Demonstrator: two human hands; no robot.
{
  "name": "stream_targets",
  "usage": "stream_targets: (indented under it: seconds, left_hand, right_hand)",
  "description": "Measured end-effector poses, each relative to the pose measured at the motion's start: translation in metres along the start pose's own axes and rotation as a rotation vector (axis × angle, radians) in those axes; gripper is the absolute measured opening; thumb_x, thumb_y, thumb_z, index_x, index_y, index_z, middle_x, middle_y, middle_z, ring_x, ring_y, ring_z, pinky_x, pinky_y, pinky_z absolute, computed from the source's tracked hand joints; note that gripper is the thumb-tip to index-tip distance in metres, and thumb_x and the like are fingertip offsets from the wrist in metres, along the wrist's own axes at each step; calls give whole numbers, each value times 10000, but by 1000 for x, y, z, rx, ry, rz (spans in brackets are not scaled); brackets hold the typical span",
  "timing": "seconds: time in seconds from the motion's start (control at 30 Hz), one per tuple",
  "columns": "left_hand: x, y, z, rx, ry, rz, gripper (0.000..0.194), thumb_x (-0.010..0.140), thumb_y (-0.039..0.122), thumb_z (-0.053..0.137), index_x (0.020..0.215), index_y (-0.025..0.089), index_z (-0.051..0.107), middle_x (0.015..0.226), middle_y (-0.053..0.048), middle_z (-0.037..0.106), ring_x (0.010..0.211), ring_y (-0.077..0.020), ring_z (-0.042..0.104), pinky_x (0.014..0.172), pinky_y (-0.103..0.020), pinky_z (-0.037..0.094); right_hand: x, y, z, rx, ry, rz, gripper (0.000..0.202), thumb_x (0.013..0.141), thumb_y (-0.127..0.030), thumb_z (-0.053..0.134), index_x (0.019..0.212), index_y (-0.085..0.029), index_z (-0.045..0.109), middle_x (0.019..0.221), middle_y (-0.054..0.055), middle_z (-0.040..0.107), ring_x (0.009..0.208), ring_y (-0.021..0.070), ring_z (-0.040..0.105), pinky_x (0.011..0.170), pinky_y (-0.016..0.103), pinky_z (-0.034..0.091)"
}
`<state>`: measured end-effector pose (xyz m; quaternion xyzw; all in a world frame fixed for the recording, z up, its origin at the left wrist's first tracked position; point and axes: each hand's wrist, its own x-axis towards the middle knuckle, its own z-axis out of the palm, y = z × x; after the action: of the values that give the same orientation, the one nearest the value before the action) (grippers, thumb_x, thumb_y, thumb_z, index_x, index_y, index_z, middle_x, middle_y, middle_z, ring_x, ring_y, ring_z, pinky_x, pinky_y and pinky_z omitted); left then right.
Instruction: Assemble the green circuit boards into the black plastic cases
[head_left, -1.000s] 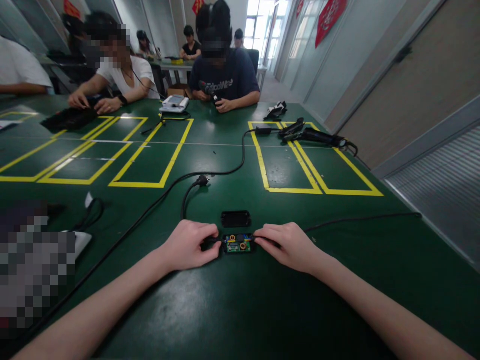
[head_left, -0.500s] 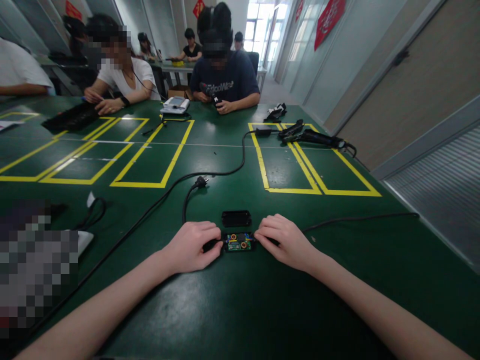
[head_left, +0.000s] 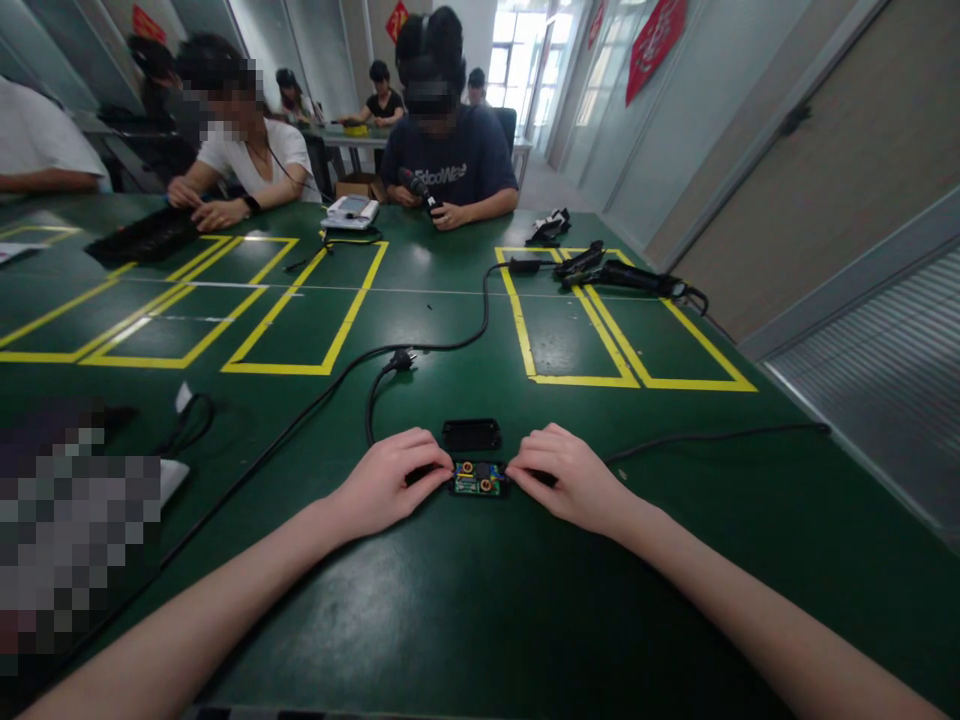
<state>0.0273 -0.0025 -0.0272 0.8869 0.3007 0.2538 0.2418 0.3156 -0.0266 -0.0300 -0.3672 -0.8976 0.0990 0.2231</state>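
Observation:
A small green circuit board (head_left: 480, 484) with copper coils sits in an open black case on the green table. At the case's left end my left hand (head_left: 397, 478) is closed, thumb and fingertips pinching the black power cord (head_left: 370, 410) where it meets the case. My right hand (head_left: 564, 474) pinches the black cable (head_left: 667, 441) at the right end in the same way. The fingers hide the exact pinched spots. Just behind the board lies the black case cover (head_left: 471, 434), its hollow side up. The power cord's plug (head_left: 403, 360) rests beyond my left hand.
A long black cable (head_left: 315, 398) crosses the table towards a black adapter (head_left: 525, 265) and black tools (head_left: 630, 277). Yellow tape rectangles (head_left: 277, 369) mark the tabletop. A blurred-out item (head_left: 82, 530) lies at left. Co-workers (head_left: 450, 150) sit across the table.
My left hand has shifted slightly right and away from me, and its fingertips now pinch at the case's left end. My right hand stays almost in place.

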Motion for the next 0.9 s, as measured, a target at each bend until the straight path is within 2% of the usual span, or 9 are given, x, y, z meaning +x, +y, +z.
stream_targets:
  seconds: [0.1, 0.27, 0.37, 0.43, 0.5, 0.57, 0.67, 0.77, 0.9]
  left_hand:
    - [2, 0, -1, -36, -16, -17, 165, 1033, 244, 591, 945, 191, 721, 916, -41, 691, 861, -175, 654, 775, -270, 515]
    - [5, -1, -3, -97, -52, -121, 143, 987, 242, 645, 881, 185, 724, 820, -9, 647, 752, -143, 624, 675, -235, 486]
    - [5, -2, -4, -116, -58, -159, 117, 967, 260, 656, 911, 182, 723, 813, -7, 644, 742, -141, 624, 648, -227, 492]
    - [4, -4, -4, -90, -20, -141, 136, 956, 290, 670, 1029, 193, 732, 930, -30, 677, 812, -159, 647, 706, -252, 538]
    - [4, -7, -5, -31, 44, -110, 308, 929, 329, 714, 1213, 209, 708, 1150, -79, 682, 980, -203, 669, 855, -329, 582]
    - [3, -10, -5, 51, 71, -77, 455, 907, 354, 751, 1334, 223, 670, 1331, -124, 645, 1171, -269, 640, 1013, -447, 556]
    - [4, -14, -4, 141, 20, -19, 355, 940, 354, 727, 1274, 234, 725, 1342, -131, 681, 1248, -314, 612, 1070, -550, 512]
    - [3, -14, -3, 121, 13, 31, 236, 983, 326, 681, 1180, 227, 767, 1271, -119, 726, 1183, -274, 657, 1043, -495, 548]
    - [2, -11, 0, 66, 64, 68, 236, 1002, 295, 653, 1192, 203, 758, 1326, -137, 701, 1205, -251, 684, 1060, -437, 563]
  right_hand:
    - [0, 0, 3, 1, 7, 36, 208, 1000, -188, 590, 806, -185, 666, 768, 28, 690, 735, 163, 617, 709, 317, 376]
    - [1, 4, 7, -6, 72, 100, 126, 968, -235, 642, 851, -194, 662, 746, 14, 650, 708, 164, 615, 707, 311, 391]
    - [2, 7, 8, 13, 107, 154, 79, 931, -255, 674, 991, -205, 681, 860, 35, 677, 794, 192, 649, 738, 320, 449]
    - [3, 7, 9, 22, 131, 174, 255, 920, -257, 667, 1171, -209, 672, 1053, 88, 699, 949, 233, 672, 814, 361, 505]
    - [3, 7, 9, 2, 137, 167, 413, 927, -254, 642, 1337, -197, 627, 1245, 149, 674, 1115, 283, 650, 904, 433, 527]
    - [3, 7, 10, -27, 107, 144, 461, 950, -244, 608, 1408, -195, 608, 1340, 174, 654, 1203, 311, 618, 959, 494, 520]
    - [2, 8, 11, -33, 48, 104, 373, 989, -219, 573, 1347, -228, 680, 1333, 154, 685, 1198, 298, 623, 974, 517, 516]
    - [1, 12, 12, 22, 70, 67, 269, 1008, -215, 581, 1220, -230, 747, 1279, 138, 714, 1149, 272, 658, 960, 488, 541]
    - [0, 15, 15, 148, 167, 91, 186, 1012, -222, 607, 1082, -218, 780, 1208, 121, 719, 1095, 247, 702, 939, 424, 587]
